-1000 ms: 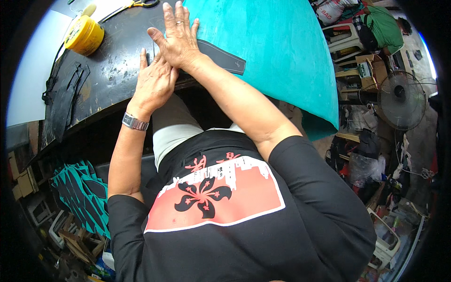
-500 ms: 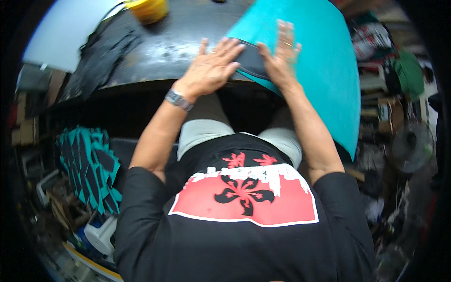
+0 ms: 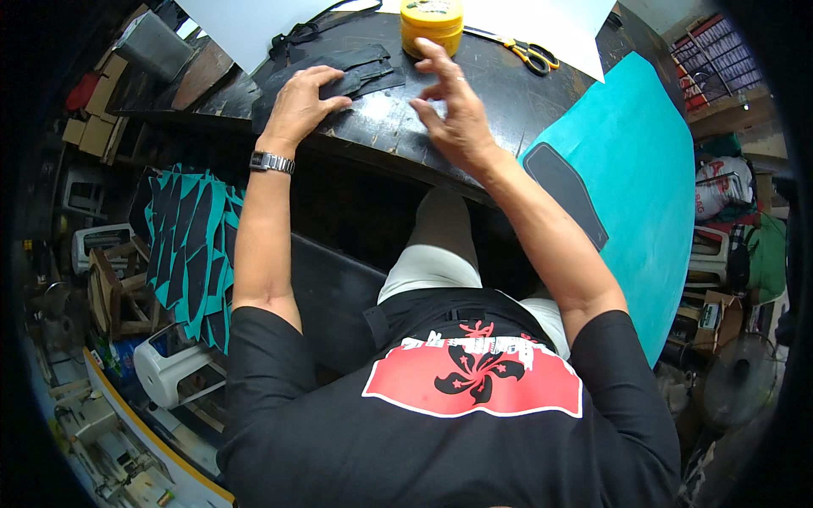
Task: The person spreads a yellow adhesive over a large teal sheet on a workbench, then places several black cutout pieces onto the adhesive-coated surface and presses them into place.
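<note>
My left hand [image 3: 298, 108] rests at the near end of a stack of flat black cut pieces [image 3: 371, 68] on the dark table. Its thumb and fingers are apart over the stack. In the air above the table edge, my right hand [image 3: 453, 114] is open and holds nothing, its fingers spread below a round yellow tub [image 3: 432, 30]. A large teal sheet [image 3: 648, 169] drapes over the table's right side and hangs down past the edge. On its left border lies a single black piece [image 3: 563, 190] with a curved outline, partly hidden by my right forearm.
Yellow-and-black scissors [image 3: 533, 57] lie right of the tub, beside white sheets [image 3: 559, 25]. A black strap [image 3: 306, 32] lies behind the stack. Left of me are a bundle of teal-and-black strips [image 3: 186, 245] and a white stool [image 3: 165, 364]. A fan [image 3: 741, 381] stands at the right.
Both hands have left the black piece on the teal sheet. My left hand has moved left to the black stack; my right hand is lifted near the tub. The view has shifted.
</note>
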A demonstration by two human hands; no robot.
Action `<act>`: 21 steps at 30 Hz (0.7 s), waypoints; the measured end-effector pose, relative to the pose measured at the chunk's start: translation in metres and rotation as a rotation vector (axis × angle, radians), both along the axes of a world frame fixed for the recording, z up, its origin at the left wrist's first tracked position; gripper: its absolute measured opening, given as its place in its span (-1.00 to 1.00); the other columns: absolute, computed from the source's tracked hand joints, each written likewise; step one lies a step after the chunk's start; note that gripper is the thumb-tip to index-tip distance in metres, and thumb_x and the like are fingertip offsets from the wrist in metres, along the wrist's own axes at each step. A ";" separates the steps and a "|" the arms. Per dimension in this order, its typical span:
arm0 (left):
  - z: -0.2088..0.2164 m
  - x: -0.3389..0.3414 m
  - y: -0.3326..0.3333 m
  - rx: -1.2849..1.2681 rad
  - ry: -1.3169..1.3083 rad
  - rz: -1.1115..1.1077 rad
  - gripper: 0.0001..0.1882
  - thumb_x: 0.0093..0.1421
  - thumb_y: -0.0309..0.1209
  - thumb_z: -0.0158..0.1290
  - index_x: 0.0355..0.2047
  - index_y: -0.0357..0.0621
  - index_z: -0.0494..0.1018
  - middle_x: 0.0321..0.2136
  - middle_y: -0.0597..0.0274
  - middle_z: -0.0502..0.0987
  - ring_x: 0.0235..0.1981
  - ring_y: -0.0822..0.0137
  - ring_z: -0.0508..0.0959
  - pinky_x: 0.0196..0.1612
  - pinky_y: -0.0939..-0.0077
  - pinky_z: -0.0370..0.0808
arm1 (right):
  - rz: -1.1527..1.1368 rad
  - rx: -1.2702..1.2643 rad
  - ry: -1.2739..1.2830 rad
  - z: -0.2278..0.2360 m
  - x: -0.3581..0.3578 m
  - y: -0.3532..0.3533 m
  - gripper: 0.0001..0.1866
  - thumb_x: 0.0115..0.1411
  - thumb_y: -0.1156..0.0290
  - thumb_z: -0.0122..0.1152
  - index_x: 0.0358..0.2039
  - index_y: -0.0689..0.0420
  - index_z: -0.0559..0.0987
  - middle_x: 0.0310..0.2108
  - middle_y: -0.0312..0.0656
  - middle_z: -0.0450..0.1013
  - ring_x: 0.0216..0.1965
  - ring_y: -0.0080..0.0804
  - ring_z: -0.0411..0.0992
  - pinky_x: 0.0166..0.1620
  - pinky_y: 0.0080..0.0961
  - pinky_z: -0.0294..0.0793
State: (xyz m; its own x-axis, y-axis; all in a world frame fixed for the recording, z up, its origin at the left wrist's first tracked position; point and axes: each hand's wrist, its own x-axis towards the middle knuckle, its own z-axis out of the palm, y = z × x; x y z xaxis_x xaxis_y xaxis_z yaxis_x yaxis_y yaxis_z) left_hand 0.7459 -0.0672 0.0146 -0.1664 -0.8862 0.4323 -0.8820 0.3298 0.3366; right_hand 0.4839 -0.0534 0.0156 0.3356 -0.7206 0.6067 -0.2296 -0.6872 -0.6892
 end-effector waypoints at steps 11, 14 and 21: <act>-0.014 -0.001 -0.013 0.099 0.165 0.180 -0.75 0.07 -0.19 0.30 -0.29 -0.02 0.68 -0.15 0.23 0.65 -0.12 0.12 0.63 -0.01 0.31 0.55 | -0.044 0.066 0.182 -0.010 0.070 -0.048 -0.17 0.13 0.62 0.05 0.40 -0.10 0.04 0.10 0.14 0.31 0.00 0.14 0.44 0.07 -0.10 0.49; -0.027 0.002 -0.022 0.009 0.366 0.229 -0.77 0.12 -0.24 0.26 -0.32 -0.11 0.67 -0.19 0.16 0.65 -0.18 0.15 0.65 -0.05 0.30 0.56 | -0.111 -0.052 0.242 -0.013 0.080 -0.058 -0.15 0.13 0.61 0.06 0.41 -0.10 0.02 0.16 0.14 0.28 0.07 0.14 0.40 0.13 -0.05 0.44; -0.011 0.073 -0.030 -0.480 1.340 0.470 -0.83 0.21 -0.34 0.17 -0.32 -0.20 0.58 -0.35 0.25 0.58 -0.32 0.42 0.53 -0.20 0.48 0.51 | -0.218 -0.004 0.463 -0.015 0.088 -0.072 -0.06 0.05 0.61 0.11 0.42 -0.20 0.00 0.23 0.12 0.22 0.09 0.20 0.36 0.21 0.01 0.32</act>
State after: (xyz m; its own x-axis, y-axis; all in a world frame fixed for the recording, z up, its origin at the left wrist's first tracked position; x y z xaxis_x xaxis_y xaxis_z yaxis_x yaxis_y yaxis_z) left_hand 0.8188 -0.0969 0.0033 0.8298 -0.4786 0.2870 -0.0693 0.4219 0.9040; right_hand 0.5719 -0.1251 0.0008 0.4120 -0.8020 0.4326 -0.6489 -0.5915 -0.4786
